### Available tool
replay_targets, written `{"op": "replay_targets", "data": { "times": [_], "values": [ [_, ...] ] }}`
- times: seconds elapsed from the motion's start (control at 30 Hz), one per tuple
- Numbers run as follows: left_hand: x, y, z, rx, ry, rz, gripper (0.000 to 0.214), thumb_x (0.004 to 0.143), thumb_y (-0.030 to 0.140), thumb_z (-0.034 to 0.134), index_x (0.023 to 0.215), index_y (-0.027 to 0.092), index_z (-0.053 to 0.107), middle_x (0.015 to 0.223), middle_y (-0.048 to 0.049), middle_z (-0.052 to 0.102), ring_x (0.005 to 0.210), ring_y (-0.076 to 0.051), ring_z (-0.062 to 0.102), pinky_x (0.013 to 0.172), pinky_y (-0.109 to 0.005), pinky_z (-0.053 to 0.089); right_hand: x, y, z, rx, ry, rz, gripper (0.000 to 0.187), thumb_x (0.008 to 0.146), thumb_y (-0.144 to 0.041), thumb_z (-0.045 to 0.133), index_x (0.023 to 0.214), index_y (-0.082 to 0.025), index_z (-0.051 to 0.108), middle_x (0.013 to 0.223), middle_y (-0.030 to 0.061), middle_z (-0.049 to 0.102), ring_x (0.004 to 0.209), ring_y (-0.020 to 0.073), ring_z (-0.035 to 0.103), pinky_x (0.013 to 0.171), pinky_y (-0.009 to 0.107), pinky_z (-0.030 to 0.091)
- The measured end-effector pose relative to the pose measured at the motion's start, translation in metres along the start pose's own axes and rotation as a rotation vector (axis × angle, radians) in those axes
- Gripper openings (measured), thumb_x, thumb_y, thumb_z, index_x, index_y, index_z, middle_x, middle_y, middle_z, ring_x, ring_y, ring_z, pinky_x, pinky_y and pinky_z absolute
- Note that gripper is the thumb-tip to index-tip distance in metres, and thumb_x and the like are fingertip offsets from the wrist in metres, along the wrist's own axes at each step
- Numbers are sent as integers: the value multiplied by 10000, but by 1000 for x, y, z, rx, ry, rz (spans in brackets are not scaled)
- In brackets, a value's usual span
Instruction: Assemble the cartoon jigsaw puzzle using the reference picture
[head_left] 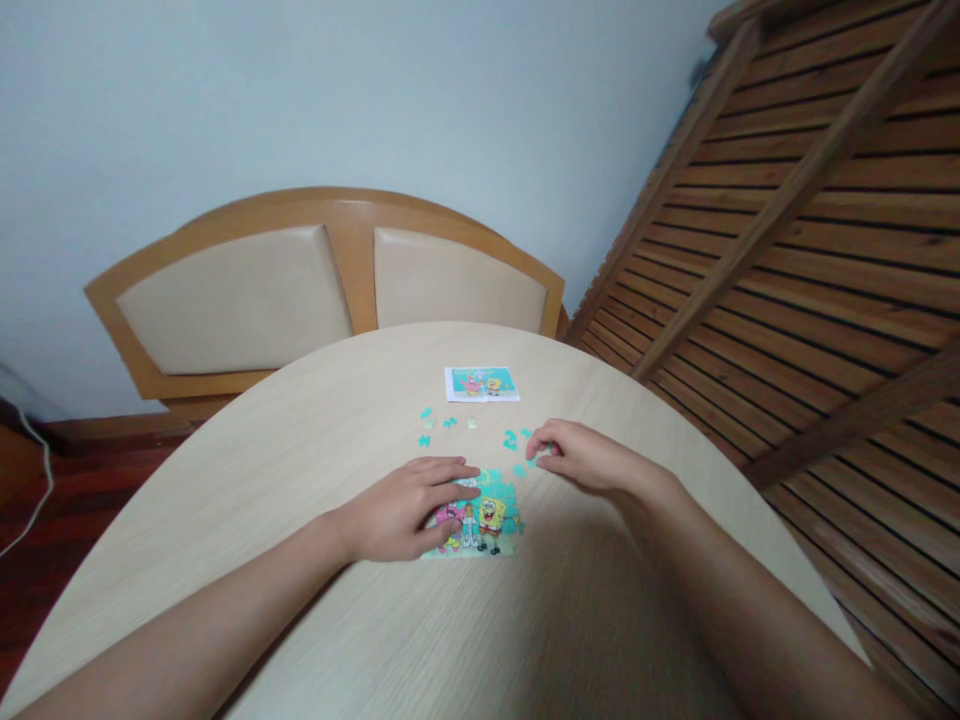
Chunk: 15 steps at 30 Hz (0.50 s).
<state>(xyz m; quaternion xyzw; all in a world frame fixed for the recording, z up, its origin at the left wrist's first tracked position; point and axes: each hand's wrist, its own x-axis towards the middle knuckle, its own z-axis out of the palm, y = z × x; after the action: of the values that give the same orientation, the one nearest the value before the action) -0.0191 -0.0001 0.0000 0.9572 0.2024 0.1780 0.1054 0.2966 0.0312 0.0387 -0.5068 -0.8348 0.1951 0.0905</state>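
A partly assembled cartoon jigsaw puzzle [491, 512] lies on the table, with a yellow square figure and a pink figure on teal. My left hand [409, 508] rests flat across its left side, fingers spread, hiding part of the picture. Just beyond the puzzle's upper right, my right hand [574, 452] has its fingers curled down onto a small teal puzzle piece [533, 461], partly hidden by the fingertips. More loose teal pieces lie close by, among them one larger joined-looking piece [511, 440].
Behind the puzzle lies a reference picture card [484, 384] with a white border. Several loose pieces [450, 423] are scattered between card and puzzle. The round wooden table [300, 450] meets a padded chair back [240, 300]; a slatted wooden structure [787, 230] rises at right.
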Motion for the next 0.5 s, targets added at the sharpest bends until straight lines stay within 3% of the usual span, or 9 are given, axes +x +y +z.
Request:
{"op": "replay_targets", "data": {
  "times": [0.1, 0.3, 0.5],
  "values": [
    [-1, 0, 0, -6, -3, -5, 411, 975, 328, 551, 1381, 259, 553, 1488, -76, 519, 1393, -279, 463, 1154, -483, 398, -1, -4, -3, 12, -8, -16, 257, 814, -151, 573, 997, -177, 751, 989, 86, 717, 864, 205, 641, 779, 277, 464],
    [0, 1, -1, -23, 12, -6, 412, 966, 312, 562, 1376, 272, 557, 1481, -67, 527, 1386, -280, 473, 1146, -491, 408, 0, -5, -1, -21, 48, 130, 242, 831, -323, 638, 980, -155, 727, 971, 99, 722, 827, 217, 646, 760, 297, 466],
    [0, 0, -1, -6, -4, -9, 417, 967, 314, 560, 1381, 267, 555, 1485, -72, 523, 1396, -277, 461, 1152, -492, 399, 0, -9, 2, 23, -14, 199, 250, 772, -357, 683, 913, -153, 717, 896, 79, 720, 774, 206, 638, 693, 285, 456]
  ]
}}
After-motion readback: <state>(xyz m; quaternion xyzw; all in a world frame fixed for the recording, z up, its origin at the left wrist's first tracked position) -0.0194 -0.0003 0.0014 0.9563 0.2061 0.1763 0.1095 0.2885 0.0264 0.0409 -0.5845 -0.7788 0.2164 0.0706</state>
